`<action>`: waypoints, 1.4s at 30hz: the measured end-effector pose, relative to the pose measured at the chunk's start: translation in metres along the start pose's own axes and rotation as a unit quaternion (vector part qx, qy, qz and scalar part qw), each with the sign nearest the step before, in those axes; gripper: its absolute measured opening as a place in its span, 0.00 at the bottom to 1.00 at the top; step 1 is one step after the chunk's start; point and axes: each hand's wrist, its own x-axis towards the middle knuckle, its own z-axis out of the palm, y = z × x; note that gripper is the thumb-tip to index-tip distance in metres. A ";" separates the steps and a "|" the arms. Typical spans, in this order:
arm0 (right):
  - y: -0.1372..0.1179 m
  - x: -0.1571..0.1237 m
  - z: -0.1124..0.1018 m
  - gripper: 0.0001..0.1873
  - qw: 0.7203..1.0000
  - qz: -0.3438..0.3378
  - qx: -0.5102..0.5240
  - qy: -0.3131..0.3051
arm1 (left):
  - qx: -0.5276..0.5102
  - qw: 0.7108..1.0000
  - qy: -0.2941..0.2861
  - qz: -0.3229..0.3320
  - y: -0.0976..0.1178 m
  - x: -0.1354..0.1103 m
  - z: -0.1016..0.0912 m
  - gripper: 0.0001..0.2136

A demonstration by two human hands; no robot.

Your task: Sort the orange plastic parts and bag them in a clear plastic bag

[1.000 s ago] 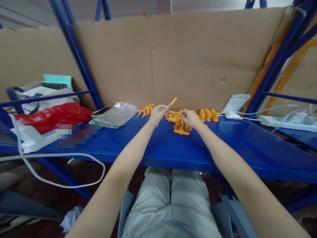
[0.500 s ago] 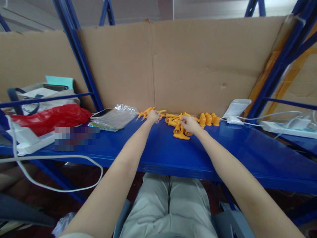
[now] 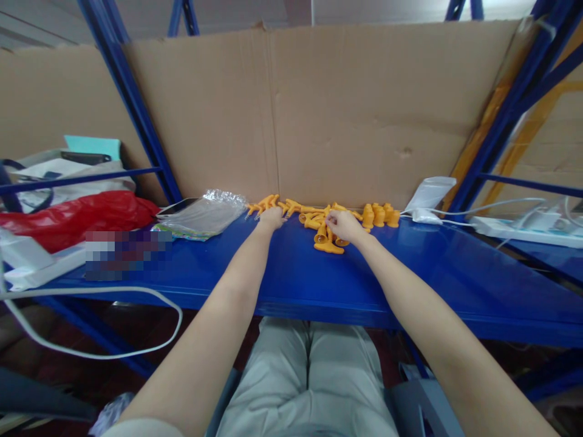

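At the back of the blue shelf, my left hand (image 3: 272, 217) lies over a row of orange T-shaped corkscrew handles (image 3: 268, 201) with metal spirals. Its fingertips are hidden behind the back of the hand. My right hand (image 3: 344, 224) is closed, with thumb and fingers drawn together at a pile of orange plastic corkscrew parts (image 3: 321, 237). What lies between these fingers, if anything, is too small to make out. An orange handle (image 3: 328, 248) rests at the front of the pile. Several orange bottle-shaped pieces (image 3: 379, 215) stand upright right of my right hand.
Behind the parts rises a cardboard panel (image 3: 346, 115). A clear plastic bag (image 3: 204, 217) lies to the left, with a red bag (image 3: 82, 215) and white power strip (image 3: 50, 267) beyond. On the right are a white packet (image 3: 428, 197), cables and another power strip (image 3: 528, 230).
My left hand has shifted slightly left and lower over the spiral-tipped handles. My right hand stays at the pile with its fingers closed. The whole view has shifted slightly.
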 end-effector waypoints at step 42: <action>-0.008 -0.002 -0.002 0.12 0.992 0.097 -0.017 -0.084 | 0.103 0.962 0.093 0.236 0.059 -0.029 -0.079 0.14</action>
